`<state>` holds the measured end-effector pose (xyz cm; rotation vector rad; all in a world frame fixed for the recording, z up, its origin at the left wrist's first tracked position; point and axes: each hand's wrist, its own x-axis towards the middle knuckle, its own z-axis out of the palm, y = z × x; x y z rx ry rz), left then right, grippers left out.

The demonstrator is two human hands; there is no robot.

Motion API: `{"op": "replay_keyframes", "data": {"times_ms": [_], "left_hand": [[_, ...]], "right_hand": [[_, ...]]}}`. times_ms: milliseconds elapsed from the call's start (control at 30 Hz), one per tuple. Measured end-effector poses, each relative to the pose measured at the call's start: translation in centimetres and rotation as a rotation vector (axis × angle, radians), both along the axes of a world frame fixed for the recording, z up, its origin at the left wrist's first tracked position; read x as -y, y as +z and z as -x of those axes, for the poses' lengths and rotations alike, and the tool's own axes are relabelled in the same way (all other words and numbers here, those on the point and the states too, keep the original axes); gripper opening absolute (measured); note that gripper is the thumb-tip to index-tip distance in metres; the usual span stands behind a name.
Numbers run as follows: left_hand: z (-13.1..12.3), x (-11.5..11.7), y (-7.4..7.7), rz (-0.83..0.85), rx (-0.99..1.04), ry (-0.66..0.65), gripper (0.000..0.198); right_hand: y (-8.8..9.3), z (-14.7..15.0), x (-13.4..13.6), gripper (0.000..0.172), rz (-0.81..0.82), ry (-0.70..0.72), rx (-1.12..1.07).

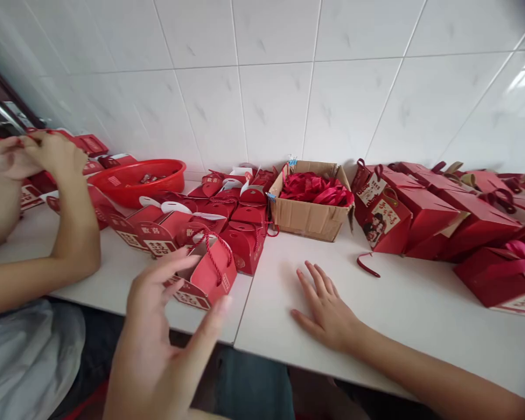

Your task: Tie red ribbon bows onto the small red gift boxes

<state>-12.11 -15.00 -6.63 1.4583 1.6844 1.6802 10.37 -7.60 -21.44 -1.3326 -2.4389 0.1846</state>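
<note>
My left hand point(157, 344) is raised in front of the table edge, thumb and fingers spread apart, with nothing between them. Just beyond it stands an open-topped red gift box point(221, 262) with a twisted red cord handle; my fingers cover part of it, and I cannot tell whether they touch it. My right hand point(321, 306) rests palm down on the white table point(271, 303), fingers loosely spread and holding nothing. A short dark red strap point(367, 266) lies on the table beyond that hand.
A cardboard box point(308, 217) of red ribbons point(315, 189) stands by the tiled wall. Red gift boxes point(433, 207) are packed at right, and more stand left of the carton. A red plastic basin point(133, 181) sits farther left, near another person's hands point(48, 154).
</note>
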Motion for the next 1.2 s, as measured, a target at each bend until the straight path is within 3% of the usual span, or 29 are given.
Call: {"op": "replay_keyframes", "data": {"times_ms": [100,200,333,467,600,700,900,1033,1100,1200], "left_hand": [[2.4,-1.5,-2.0,0.100,-0.006,0.253,0.077],[3.5,-3.5,-3.7,0.312,-0.039,0.249,0.098],[4.1,-5.0,-4.6,0.318,-0.032,0.380,0.102],[4.7,-4.7,-4.7,0.305,0.042,0.351,0.089],[5.0,-3.0,-4.4,0.377,-0.119,0.198,0.062],[4.8,-1.4,-3.9,0.381,-0.192,0.046,0.057],[2.4,1.0,-1.3,0.344,-0.042,0.005,0.054],[-0.1,-0.7,-0.5,0.287,0.120,-0.222,0.050],[-1.3,-2.7,-1.0,0.364,0.220,-0.443,0.048],[-3.2,-5.5,-2.3,0.450,0.287,-0.594,0.046]], "right_hand": [[-0.1,2.3,-1.7,0.071,0.019,0.001,-0.014],[-0.4,2.9,-2.1,0.068,0.022,0.004,-0.059],[-0.6,2.2,-2.1,0.062,0.059,-0.034,-0.166],[-0.3,1.7,-2.3,0.056,0.133,-0.058,-0.266],[0.3,1.6,-2.2,0.052,0.169,-0.061,-0.340],[0.9,1.5,-1.8,0.045,0.166,-0.041,-0.426],[3.0,1.1,-1.3,0.026,0.234,0.043,-0.707],[4.3,0.5,-1.6,0.023,0.405,0.083,-0.979],[4.8,0.0,-1.8,0.023,0.536,0.057,-1.177],[5.7,-0.7,-2.1,0.019,0.656,0.026,-1.405]]}}
